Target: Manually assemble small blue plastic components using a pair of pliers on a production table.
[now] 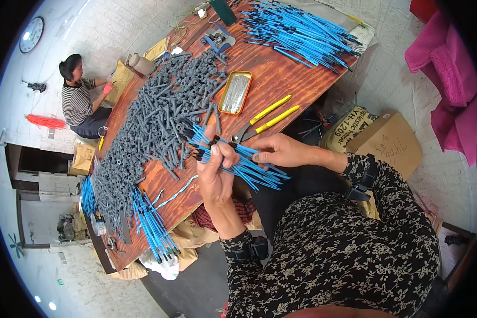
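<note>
My left hand (pixel 217 168) is closed around a bundle of thin blue rods (pixel 255 174) with black ends, held over the table's near edge. My right hand (pixel 281 150) has its thumb and fingers pinched on rods of the same bundle, from the right side. Beyond both hands lies a large heap of short dark grey tubes (pixel 159 106). A pair of cutters with long yellow handles (pixel 271 114) rests just past my right hand. Next to it sits a small yellow-rimmed tin (pixel 235 93) of thin silvery pins.
More blue rods (pixel 302 34) are piled at the table's far right, and another bunch (pixel 152 228) lies near left. A blue-and-grey tool (pixel 217 40) sits farther back. Across the wooden table (pixel 281 79) a co-worker (pixel 82 98) is seated. Cardboard boxes (pixel 389 146) stand at right.
</note>
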The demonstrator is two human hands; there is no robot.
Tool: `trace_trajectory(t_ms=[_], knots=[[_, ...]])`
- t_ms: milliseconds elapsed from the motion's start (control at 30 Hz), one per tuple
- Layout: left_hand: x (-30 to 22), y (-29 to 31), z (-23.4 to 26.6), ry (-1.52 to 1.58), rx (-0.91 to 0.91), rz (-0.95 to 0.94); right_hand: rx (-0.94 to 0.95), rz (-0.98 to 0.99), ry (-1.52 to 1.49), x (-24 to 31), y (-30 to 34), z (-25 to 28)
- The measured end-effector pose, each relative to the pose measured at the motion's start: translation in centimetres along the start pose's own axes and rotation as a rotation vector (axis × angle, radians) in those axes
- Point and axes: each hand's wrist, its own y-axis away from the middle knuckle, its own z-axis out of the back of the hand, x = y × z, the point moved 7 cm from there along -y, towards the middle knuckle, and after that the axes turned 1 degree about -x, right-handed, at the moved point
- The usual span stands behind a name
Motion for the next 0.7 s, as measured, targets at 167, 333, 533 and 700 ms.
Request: trace_trajectory(t_ms=[167,333,533,700], knots=[[-0.7,1.0,0.3,-0.158,-0.089,-0.039,-0.243,0.329,0.375,3.9,0.2,1.6],[0.1,2.3,-2.8,-0.22,0.071,0.08,-0.097,0.522,0.103,6.6,0.4,-0.9],[2.1,1.5,-2.8,-0.438,0.034,0.164,0.168,0.01,-0.203,-0.3,0.2,-6.1],[3.0,-1.0,0.7,-0.525,-0.099,0.118,0.13,-0.18,-0.464,-4.8,-0.9,-6.7]])
